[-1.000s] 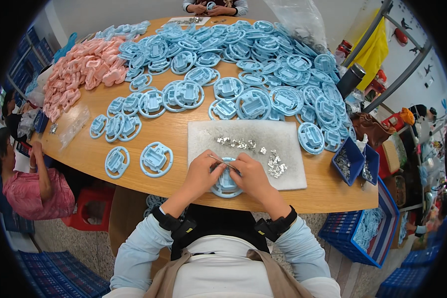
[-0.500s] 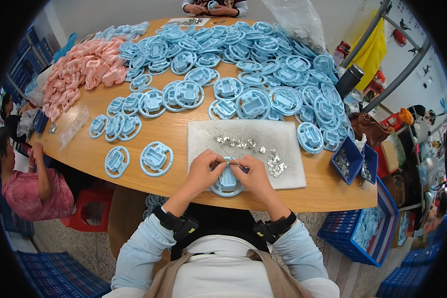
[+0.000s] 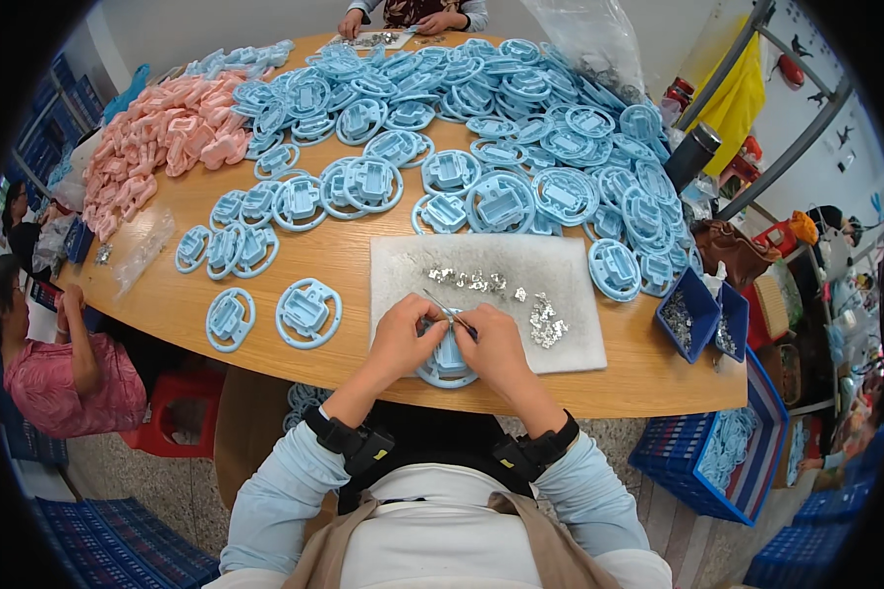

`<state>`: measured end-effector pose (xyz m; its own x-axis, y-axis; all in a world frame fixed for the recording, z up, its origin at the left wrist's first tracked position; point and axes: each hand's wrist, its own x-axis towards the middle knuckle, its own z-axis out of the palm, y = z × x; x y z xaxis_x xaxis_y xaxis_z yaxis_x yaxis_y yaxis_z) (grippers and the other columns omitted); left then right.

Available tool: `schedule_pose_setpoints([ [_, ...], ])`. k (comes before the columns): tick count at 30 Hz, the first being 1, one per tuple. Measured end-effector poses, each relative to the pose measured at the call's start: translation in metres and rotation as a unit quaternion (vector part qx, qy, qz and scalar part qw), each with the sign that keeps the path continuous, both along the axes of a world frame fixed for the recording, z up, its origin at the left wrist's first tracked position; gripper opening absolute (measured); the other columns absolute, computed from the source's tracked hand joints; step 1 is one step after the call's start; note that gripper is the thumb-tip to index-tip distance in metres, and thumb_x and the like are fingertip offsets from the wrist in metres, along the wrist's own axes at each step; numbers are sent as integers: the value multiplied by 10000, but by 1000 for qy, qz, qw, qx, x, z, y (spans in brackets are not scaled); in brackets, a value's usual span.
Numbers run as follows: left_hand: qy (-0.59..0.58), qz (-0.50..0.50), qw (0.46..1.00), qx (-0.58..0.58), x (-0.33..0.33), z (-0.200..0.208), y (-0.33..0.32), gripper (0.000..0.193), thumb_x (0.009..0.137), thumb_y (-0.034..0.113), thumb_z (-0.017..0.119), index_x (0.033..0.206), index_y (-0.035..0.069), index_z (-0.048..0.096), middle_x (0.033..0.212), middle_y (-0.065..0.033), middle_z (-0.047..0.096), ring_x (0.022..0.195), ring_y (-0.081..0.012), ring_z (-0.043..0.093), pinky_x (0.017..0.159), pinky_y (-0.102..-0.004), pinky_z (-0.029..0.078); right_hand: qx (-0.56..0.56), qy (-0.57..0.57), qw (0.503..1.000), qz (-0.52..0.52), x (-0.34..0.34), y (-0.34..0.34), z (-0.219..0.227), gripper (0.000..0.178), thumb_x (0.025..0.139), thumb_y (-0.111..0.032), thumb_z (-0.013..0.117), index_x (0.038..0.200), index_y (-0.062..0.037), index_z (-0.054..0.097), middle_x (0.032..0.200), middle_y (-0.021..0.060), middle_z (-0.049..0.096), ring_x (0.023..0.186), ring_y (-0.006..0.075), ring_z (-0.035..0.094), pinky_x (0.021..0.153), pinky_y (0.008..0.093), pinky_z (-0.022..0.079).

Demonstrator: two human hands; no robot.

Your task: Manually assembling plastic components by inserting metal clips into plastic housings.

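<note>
A light-blue plastic wheel-shaped part [image 3: 448, 371] lies at the front edge of a whitish pad [image 3: 580, 285], partly covered by my hands. My left hand [image 3: 403, 332] is closed at its far left side, thumb and forefinger pinched at the rim. My right hand [image 3: 493, 344] is closed around a thin pointed metal tool, apparently tweezers [image 3: 440, 303], slanting up and left over the wheel. What the left fingertips pinch is too small to make out. Small shiny metal pieces [image 3: 548, 324] lie on the pad beyond and right of my hands.
Blue wheel parts [image 3: 309, 312] lie left of the pad and heap up at the back, beside pink parts [image 3: 182, 137]. Blue bins [image 3: 686, 319] of small metal bits stand at the right edge, with a dark bottle [image 3: 692, 157] farther back. Other people sit left and across the table.
The tool in my right hand has shifted and its tip sits closer to my left fingers. My right hand has turned slightly. Across the table, the person's hands have moved down to the table.
</note>
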<state>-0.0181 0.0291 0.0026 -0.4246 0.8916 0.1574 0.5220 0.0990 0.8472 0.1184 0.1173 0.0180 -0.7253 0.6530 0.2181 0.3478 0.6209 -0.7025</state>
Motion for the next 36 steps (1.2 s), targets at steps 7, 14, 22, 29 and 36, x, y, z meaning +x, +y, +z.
schedule_pose_setpoints([
  [7, -11, -1, 1000, -2, 2, 2, -2, 147, 765, 146, 671, 816, 16, 625, 791, -103, 556, 685, -229, 563, 634, -339, 453, 18, 22, 998, -54, 12, -9, -6, 271, 818, -138, 589, 1082, -85, 622, 812, 153, 608, 745, 346, 604, 648, 430, 478],
  [14, 125, -62, 986, 89, 1, -3, -20, 448, 685, 254, 766, 1021, -2, 616, 1065, -133, 539, 1020, -302, 486, 874, -388, 411, 121, -55, 990, -36, 47, -43, -14, 393, 817, -105, 585, 1209, -131, 566, 789, 91, 576, 595, 291, 603, 523, 387, 484],
  [22, 140, -79, 985, 58, 6, 4, -24, 660, 573, 279, 827, 1121, 15, 570, 1178, -145, 494, 1104, -330, 447, 943, -408, 389, 205, -70, 976, -27, 42, -51, -15, 437, 769, -88, 606, 1204, -110, 569, 771, 61, 563, 527, 240, 596, 466, 342, 475],
  [29, 150, -75, 984, 65, 8, -5, -22, 615, 572, 237, 809, 1096, 27, 566, 1165, -141, 496, 1093, -330, 451, 937, -412, 390, 222, -192, 956, -17, 33, -58, -5, 474, 768, -76, 591, 1239, -75, 537, 773, 96, 589, 557, 256, 611, 495, 349, 492],
  [36, 160, -69, 983, 63, 7, -1, -20, 665, 562, 235, 823, 1128, 41, 533, 1195, -156, 492, 1123, -338, 451, 963, -414, 378, 163, -143, 976, -18, 31, -47, 3, 402, 766, -93, 611, 1165, -49, 589, 797, 118, 619, 610, 270, 632, 550, 377, 497],
])
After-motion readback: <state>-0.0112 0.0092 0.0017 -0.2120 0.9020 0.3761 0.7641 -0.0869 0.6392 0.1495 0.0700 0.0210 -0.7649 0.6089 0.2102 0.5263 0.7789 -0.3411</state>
